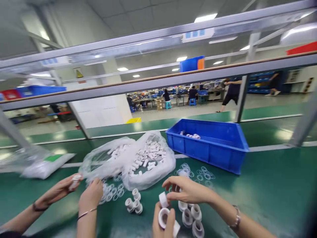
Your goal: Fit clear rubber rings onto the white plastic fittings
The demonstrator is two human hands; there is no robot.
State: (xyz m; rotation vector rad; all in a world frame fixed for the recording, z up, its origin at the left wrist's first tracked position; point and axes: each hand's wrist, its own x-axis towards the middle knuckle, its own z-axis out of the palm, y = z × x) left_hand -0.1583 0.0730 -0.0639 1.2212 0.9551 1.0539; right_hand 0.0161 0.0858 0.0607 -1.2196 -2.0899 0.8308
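Far left edge of the bench (272,185): flat sealed bag (46,165), parked clear of the work area. Next, a co-worker's two hands (59,190) (90,195). The outer one pinches a small white part (75,180), the inner one is closed, contents not visible.

Middle: two open bags (148,162) of white parts, mouths slumped toward the near edge, probably for easy reach. Clear rings (112,191) are scattered just in front, and a few loose pieces (133,201) lie near them.

Our left hand (163,226), at the near edge, is wrapped round a white fitting (163,216), bore facing up, likely so the opening is accessible. Our right hand (187,191) sits just above, fingers curled, pinching a small cap (162,199) right over that fitting. The two parts look close or touching; we can't tell which.

Just right of our left hand: upright fittings (192,218) in a tight group, apparently staged. Further back, toward the bench's far edge: a blue bin (210,142), nearly empty, a few white parts inside.
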